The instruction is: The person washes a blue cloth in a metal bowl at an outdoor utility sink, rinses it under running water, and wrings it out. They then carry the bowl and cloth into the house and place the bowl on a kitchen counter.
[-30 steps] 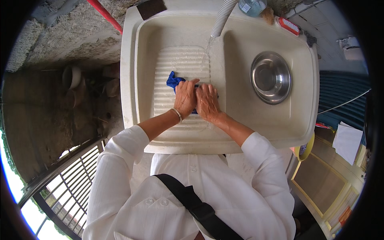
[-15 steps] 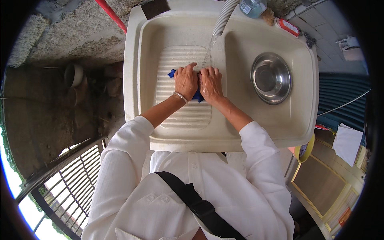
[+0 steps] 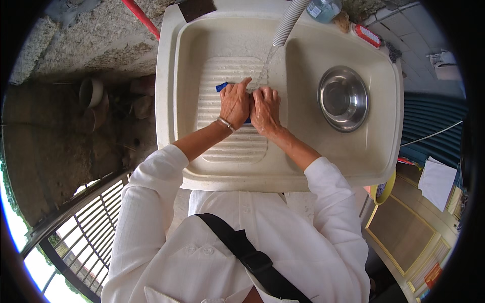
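Bunched between my two hands is a wet blue cloth (image 3: 221, 87), of which only small bits show past the fingers. My left hand (image 3: 235, 105), with a silver bangle at the wrist, is closed on the cloth's left part. Close beside it, my right hand (image 3: 265, 108) is wet and curls its fingers over the cloth's right part. Both are over the ribbed washboard (image 3: 212, 136) moulded into the left side of the cream sink (image 3: 189, 55). Water runs from a grey corrugated hose (image 3: 290, 22) just beyond my fingers.
A steel bowl (image 3: 343, 99) sits in the right basin. Along the sink's far right rim stand a clear bottle with bluish liquid (image 3: 322, 9) and a red brush with white bristles (image 3: 367, 35). A red pipe (image 3: 141, 19) comes down at the far left.
My hands still grip the cloth in nearly the same place. Less blue shows below them now, and the bit at the upper left has shifted slightly up and right.
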`<state>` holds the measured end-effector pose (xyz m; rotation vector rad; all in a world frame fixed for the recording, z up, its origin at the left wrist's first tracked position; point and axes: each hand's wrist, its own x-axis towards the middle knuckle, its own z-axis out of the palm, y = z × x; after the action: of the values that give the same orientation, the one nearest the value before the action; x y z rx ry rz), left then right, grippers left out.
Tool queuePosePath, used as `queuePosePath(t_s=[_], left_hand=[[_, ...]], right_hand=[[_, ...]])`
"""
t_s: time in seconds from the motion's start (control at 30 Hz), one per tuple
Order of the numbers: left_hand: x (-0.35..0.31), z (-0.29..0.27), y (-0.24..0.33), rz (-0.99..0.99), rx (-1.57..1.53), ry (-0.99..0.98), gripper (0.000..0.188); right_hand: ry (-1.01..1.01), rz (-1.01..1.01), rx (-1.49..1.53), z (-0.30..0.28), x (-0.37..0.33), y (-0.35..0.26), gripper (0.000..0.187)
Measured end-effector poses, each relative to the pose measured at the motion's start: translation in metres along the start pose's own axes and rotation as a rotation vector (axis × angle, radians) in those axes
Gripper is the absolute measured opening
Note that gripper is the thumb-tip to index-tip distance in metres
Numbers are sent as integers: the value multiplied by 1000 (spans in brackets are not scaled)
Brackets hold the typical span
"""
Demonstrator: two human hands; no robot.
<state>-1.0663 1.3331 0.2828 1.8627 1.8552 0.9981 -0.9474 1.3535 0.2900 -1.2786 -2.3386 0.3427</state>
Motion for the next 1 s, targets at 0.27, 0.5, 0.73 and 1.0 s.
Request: queuePosePath(t_s=[0.27, 0.5, 0.73, 1.0], left_hand=[[47, 15, -20, -26, 128, 47, 44], [-28, 0, -11, 145, 73, -49, 43], [45, 11, -19, 16, 124, -47, 57], [69, -19, -7, -72, -133, 88, 39]], right_hand=[[-28, -53, -220, 18, 46, 16, 19], [-258, -44, -103, -6, -22, -12, 28], [-15, -16, -159, 15, 42, 10, 15], [35, 217, 126, -4, 66, 39, 14]])
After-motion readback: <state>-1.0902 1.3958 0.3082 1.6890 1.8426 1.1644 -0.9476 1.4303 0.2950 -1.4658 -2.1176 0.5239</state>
